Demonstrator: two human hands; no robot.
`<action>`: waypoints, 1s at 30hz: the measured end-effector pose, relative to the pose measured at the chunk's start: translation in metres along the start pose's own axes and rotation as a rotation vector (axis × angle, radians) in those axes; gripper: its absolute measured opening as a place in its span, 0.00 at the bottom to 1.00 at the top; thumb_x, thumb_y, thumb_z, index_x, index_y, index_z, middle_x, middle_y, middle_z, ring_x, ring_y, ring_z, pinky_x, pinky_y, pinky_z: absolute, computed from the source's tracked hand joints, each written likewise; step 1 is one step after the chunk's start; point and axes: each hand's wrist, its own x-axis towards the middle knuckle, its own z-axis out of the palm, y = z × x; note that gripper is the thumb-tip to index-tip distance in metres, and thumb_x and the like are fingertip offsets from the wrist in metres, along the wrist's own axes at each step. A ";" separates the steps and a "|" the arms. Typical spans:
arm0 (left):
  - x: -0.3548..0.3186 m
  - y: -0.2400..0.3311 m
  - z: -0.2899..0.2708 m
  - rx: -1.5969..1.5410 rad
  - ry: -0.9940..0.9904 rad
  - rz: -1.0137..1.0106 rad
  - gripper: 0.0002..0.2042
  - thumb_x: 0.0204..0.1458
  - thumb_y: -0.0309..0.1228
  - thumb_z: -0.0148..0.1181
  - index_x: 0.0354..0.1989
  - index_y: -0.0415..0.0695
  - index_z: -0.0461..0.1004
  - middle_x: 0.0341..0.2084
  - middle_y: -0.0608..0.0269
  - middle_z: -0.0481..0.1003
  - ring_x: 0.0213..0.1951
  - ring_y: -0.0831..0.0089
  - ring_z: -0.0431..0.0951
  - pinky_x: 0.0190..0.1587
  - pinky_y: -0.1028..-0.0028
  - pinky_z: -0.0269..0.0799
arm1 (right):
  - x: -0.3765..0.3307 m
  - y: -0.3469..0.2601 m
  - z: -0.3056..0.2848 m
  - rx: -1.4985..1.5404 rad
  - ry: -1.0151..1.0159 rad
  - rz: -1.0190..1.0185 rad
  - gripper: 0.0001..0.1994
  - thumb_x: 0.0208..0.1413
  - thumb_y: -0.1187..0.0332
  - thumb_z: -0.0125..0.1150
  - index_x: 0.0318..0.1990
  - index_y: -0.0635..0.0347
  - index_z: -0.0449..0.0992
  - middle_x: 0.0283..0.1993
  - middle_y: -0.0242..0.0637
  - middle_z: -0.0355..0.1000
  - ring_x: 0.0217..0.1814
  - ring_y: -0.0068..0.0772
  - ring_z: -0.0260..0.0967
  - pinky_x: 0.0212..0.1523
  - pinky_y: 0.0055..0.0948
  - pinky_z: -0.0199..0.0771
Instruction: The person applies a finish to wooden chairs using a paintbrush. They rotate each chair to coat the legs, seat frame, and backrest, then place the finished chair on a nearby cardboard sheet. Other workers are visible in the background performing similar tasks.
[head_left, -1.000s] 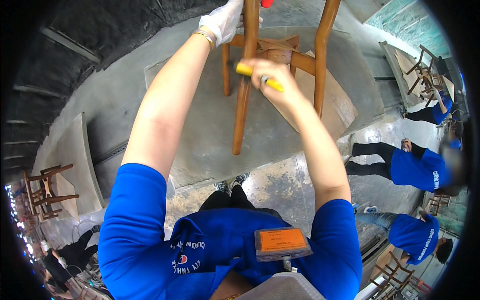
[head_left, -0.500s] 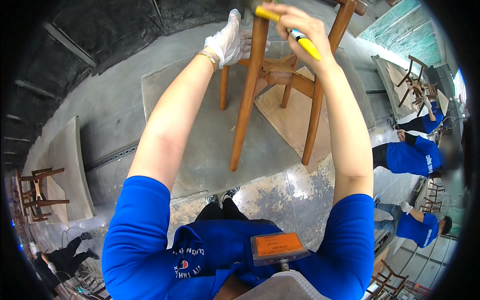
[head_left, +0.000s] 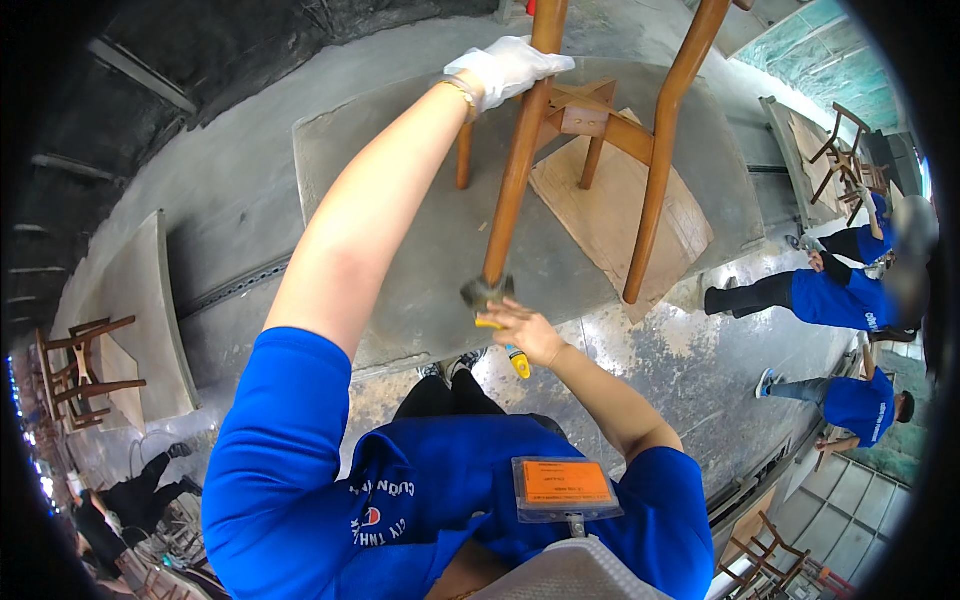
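A brown wooden chair frame (head_left: 522,165) stands on a grey tabletop. My left hand (head_left: 508,72), in a thin white glove, grips its near-left leg high up, the fingers lying across the wood. My right hand (head_left: 525,332) is bare and closed round a paintbrush (head_left: 518,362) with a yellow handle. The dark bristles press against the low tip of that same leg. Part of the handle is hidden by my fingers. The top of the chair runs out of view.
The grey tabletop (head_left: 400,290) bears a brown cardboard sheet (head_left: 670,215) under the frame. Another table (head_left: 150,330) with a chair frame (head_left: 85,375) stands at left. Several people in blue shirts (head_left: 835,298) are at right, near more chair frames (head_left: 840,150).
My right hand has brought the brush down from the leg's upper part to its lower tip. My left hand, earlier beside the leg, now lies across it.
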 end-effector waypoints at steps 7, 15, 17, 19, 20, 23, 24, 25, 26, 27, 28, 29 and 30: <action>0.014 -0.015 0.007 0.190 -0.162 -0.011 0.18 0.65 0.47 0.58 0.38 0.43 0.83 0.56 0.65 0.80 0.58 0.70 0.72 0.64 0.72 0.61 | 0.077 0.026 -0.152 0.286 0.393 0.124 0.11 0.37 0.87 0.59 0.24 0.59 0.69 0.57 0.51 0.81 0.67 0.49 0.76 0.65 0.43 0.75; 0.020 -0.022 0.020 0.091 -0.064 -0.004 0.21 0.64 0.52 0.61 0.37 0.45 0.84 0.48 0.64 0.82 0.56 0.68 0.75 0.60 0.71 0.66 | 0.039 0.005 -0.064 -0.162 0.301 0.205 0.05 0.54 0.70 0.63 0.36 0.45 0.78 0.71 0.29 0.71 0.76 0.42 0.65 0.79 0.44 0.61; 0.023 -0.024 0.022 0.159 -0.062 -0.023 0.21 0.63 0.53 0.62 0.37 0.45 0.84 0.48 0.64 0.82 0.56 0.69 0.75 0.60 0.71 0.66 | -0.004 -0.016 0.001 -0.007 0.110 0.320 0.05 0.54 0.73 0.64 0.31 0.47 0.79 0.75 0.26 0.68 0.78 0.39 0.62 0.79 0.43 0.64; 0.026 -0.023 0.024 0.197 -0.024 -0.029 0.22 0.63 0.55 0.62 0.38 0.45 0.84 0.47 0.64 0.82 0.55 0.70 0.75 0.60 0.71 0.66 | -0.037 -0.026 0.046 0.207 0.163 0.423 0.08 0.52 0.77 0.66 0.33 0.48 0.81 0.63 0.32 0.78 0.68 0.39 0.74 0.63 0.35 0.78; 0.026 -0.022 0.025 0.202 0.006 -0.025 0.23 0.62 0.56 0.62 0.38 0.45 0.84 0.47 0.64 0.83 0.54 0.70 0.75 0.60 0.71 0.66 | -0.043 -0.027 0.061 0.411 0.206 0.699 0.08 0.51 0.79 0.66 0.32 0.49 0.80 0.57 0.34 0.83 0.62 0.38 0.79 0.56 0.34 0.82; 0.026 -0.019 0.024 0.299 -0.048 -0.030 0.26 0.61 0.58 0.62 0.44 0.43 0.85 0.47 0.62 0.83 0.52 0.71 0.77 0.60 0.71 0.67 | -0.028 0.004 0.050 0.687 0.921 1.147 0.07 0.60 0.77 0.61 0.31 0.52 0.77 0.36 0.31 0.82 0.38 0.31 0.81 0.33 0.32 0.79; 0.022 -0.019 0.024 0.236 -0.085 -0.026 0.26 0.63 0.54 0.62 0.51 0.41 0.83 0.48 0.59 0.83 0.52 0.73 0.78 0.60 0.72 0.68 | -0.015 0.019 0.032 1.048 1.157 1.178 0.07 0.64 0.76 0.59 0.32 0.52 0.76 0.32 0.30 0.79 0.33 0.28 0.78 0.27 0.32 0.76; 0.018 -0.022 0.027 -0.066 -0.106 0.048 0.24 0.65 0.49 0.61 0.56 0.40 0.80 0.46 0.59 0.83 0.53 0.74 0.78 0.61 0.72 0.68 | 0.001 0.040 0.008 1.346 1.217 1.133 0.06 0.67 0.73 0.55 0.36 0.53 0.75 0.33 0.29 0.76 0.32 0.25 0.77 0.21 0.28 0.71; 0.016 -0.021 0.029 -0.071 -0.093 0.017 0.22 0.66 0.47 0.61 0.57 0.40 0.80 0.45 0.59 0.83 0.53 0.75 0.78 0.62 0.72 0.66 | 0.015 0.059 -0.019 1.473 1.316 0.970 0.04 0.68 0.73 0.55 0.39 0.52 0.73 0.37 0.30 0.76 0.36 0.25 0.77 0.20 0.29 0.70; 0.014 -0.020 0.031 -0.073 -0.075 -0.009 0.21 0.67 0.45 0.60 0.57 0.41 0.80 0.45 0.59 0.83 0.53 0.75 0.78 0.63 0.73 0.65 | 0.028 0.078 -0.046 1.489 1.416 0.808 0.05 0.67 0.74 0.57 0.39 0.51 0.70 0.39 0.31 0.76 0.37 0.26 0.76 0.24 0.31 0.75; 0.014 -0.018 0.032 -0.049 -0.096 -0.023 0.21 0.67 0.45 0.59 0.57 0.41 0.80 0.45 0.59 0.83 0.54 0.75 0.78 0.64 0.73 0.64 | 0.037 0.093 -0.071 1.586 1.514 0.655 0.06 0.67 0.75 0.58 0.40 0.50 0.69 0.41 0.32 0.76 0.38 0.27 0.76 0.27 0.33 0.78; 0.012 -0.017 0.033 -0.028 -0.115 -0.038 0.21 0.67 0.46 0.59 0.57 0.41 0.80 0.45 0.60 0.84 0.55 0.74 0.78 0.65 0.73 0.63 | 0.043 0.104 -0.090 1.673 1.553 0.306 0.08 0.66 0.75 0.60 0.41 0.50 0.67 0.43 0.33 0.76 0.40 0.29 0.76 0.31 0.36 0.81; 0.012 -0.016 0.034 -0.006 -0.120 -0.045 0.21 0.68 0.46 0.58 0.56 0.42 0.80 0.46 0.61 0.84 0.55 0.73 0.77 0.66 0.73 0.61 | 0.046 0.110 -0.099 1.716 1.616 0.384 0.09 0.64 0.76 0.62 0.42 0.50 0.67 0.45 0.34 0.75 0.41 0.32 0.77 0.33 0.38 0.83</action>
